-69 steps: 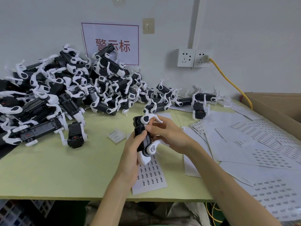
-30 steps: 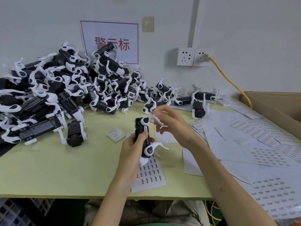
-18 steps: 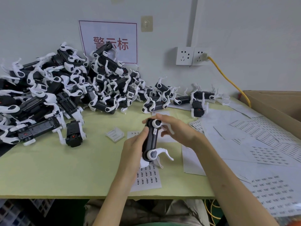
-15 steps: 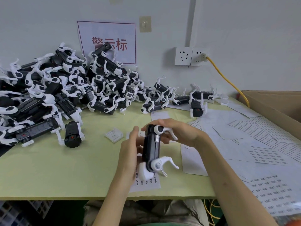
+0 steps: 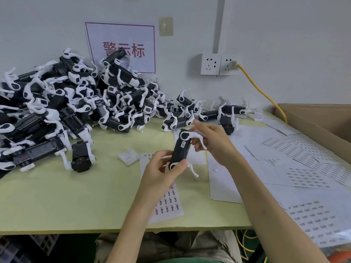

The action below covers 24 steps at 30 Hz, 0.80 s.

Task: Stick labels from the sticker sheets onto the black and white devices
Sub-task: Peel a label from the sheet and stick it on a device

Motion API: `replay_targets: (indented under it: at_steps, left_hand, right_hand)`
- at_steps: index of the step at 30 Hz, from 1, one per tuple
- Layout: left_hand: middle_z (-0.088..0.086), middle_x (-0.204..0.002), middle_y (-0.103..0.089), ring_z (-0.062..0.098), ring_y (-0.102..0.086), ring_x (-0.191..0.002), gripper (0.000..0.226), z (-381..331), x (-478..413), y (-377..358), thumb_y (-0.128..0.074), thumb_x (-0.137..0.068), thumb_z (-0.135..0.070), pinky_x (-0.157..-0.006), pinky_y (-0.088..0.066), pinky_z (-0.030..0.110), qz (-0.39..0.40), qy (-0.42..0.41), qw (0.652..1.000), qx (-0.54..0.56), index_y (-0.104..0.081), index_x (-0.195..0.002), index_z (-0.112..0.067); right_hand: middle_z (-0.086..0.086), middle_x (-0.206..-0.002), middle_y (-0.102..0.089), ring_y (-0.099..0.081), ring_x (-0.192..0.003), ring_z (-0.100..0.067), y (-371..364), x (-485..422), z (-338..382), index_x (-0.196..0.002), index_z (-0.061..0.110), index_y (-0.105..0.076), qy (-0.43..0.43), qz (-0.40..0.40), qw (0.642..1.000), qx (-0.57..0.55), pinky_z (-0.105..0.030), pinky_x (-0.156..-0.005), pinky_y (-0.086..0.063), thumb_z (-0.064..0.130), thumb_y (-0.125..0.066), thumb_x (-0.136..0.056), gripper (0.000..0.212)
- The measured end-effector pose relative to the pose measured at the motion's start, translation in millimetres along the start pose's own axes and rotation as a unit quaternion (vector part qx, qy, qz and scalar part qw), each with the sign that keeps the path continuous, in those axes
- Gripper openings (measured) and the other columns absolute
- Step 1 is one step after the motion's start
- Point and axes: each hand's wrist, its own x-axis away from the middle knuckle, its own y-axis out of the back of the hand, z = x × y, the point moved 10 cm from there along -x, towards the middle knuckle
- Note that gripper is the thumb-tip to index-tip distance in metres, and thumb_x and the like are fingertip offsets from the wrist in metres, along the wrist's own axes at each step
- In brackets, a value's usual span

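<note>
I hold one black and white device (image 5: pixel 180 149) upright above the table, a small white label visible on its black side near the top. My left hand (image 5: pixel 163 174) grips its lower end around a white joint. My right hand (image 5: pixel 210 143) holds its upper end, fingers curled round a white leg. A sticker sheet (image 5: pixel 167 202) with small printed labels lies under my left hand. A big pile of black and white devices (image 5: pixel 76 103) covers the left and back of the table.
More sticker sheets (image 5: pixel 303 168) spread over the right side of the pale green table (image 5: pixel 57 202). A cardboard box (image 5: pixel 322 126) stands at far right. A small white plastic piece (image 5: pixel 128 156) lies mid-table. A yellow cable (image 5: pixel 266 95) runs from the wall socket (image 5: pixel 220 63).
The device was turned in my hands so a different side faces me. My left hand shifted its grip to the lower end; my right hand stayed at the top.
</note>
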Motion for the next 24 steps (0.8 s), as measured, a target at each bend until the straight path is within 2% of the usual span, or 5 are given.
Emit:
replay_targets:
  at_steps: [7,10,16,20,24]
  left_hand:
    - [-0.02,-0.101,-0.074,0.0,-0.07,-0.088,0.032,1.1,-0.1,10.6,-0.086,-0.078,-0.046,-0.064,-0.053,0.023,-0.051,-0.013,0.999,-0.007,-0.069,-0.105,-0.041]
    - [-0.016,-0.098,-0.076,0.004,-0.072,-0.091,0.043,-1.7,2.1,18.9,-0.087,-0.069,-0.05,-0.075,-0.05,0.027,-0.089,-0.013,0.995,0.035,-0.068,-0.105,-0.036]
    - [0.003,-0.103,-0.074,0.022,-0.074,-0.085,0.057,1.2,4.6,37.3,-0.086,-0.052,-0.061,-0.074,-0.057,0.035,-0.154,-0.009,0.98,0.123,-0.068,-0.103,-0.04]
    - [0.009,-0.112,-0.071,0.016,-0.07,-0.075,0.059,1.2,1.6,32.2,-0.087,-0.054,-0.056,-0.081,-0.057,0.041,-0.123,-0.002,0.982,0.142,-0.069,-0.108,-0.044]
    - [0.004,-0.119,-0.072,0.019,-0.075,-0.097,0.057,1.1,-0.5,25.0,-0.079,-0.072,-0.05,-0.08,-0.056,0.035,-0.092,-0.004,0.983,0.156,-0.064,-0.123,-0.033]
  right_hand:
    - [-0.005,-0.072,-0.061,-0.058,-0.067,-0.019,-24.1,3.6,-3.3,-0.099,0.015,-0.074,0.008,0.098,0.995,0.025,-0.032,-0.066,-0.054,0.053,-0.062,-0.095,0.04]
    - [0.002,-0.076,-0.059,-0.055,-0.073,-0.016,-27.8,6.7,-1.7,-0.112,0.014,-0.065,0.02,0.138,0.988,0.067,-0.032,-0.07,-0.048,0.058,-0.063,-0.09,0.049]
    - [-0.009,-0.105,-0.069,-0.07,-0.098,-0.032,-35.8,14.0,-15.0,-0.105,0.015,-0.052,-0.021,0.205,0.973,0.106,-0.038,-0.076,-0.052,0.056,-0.067,-0.082,0.05]
    - [-0.012,-0.096,-0.065,-0.063,-0.076,-0.027,-41.7,18.9,-14.8,-0.107,0.013,-0.05,-0.053,0.251,0.965,0.052,-0.032,-0.066,-0.05,0.046,-0.064,-0.085,0.043]
    - [-0.019,-0.081,-0.064,-0.051,-0.06,-0.022,-22.9,9.7,-19.3,-0.101,0.005,-0.061,-0.072,0.174,0.977,0.097,-0.028,-0.059,-0.046,0.048,-0.043,-0.099,0.046]
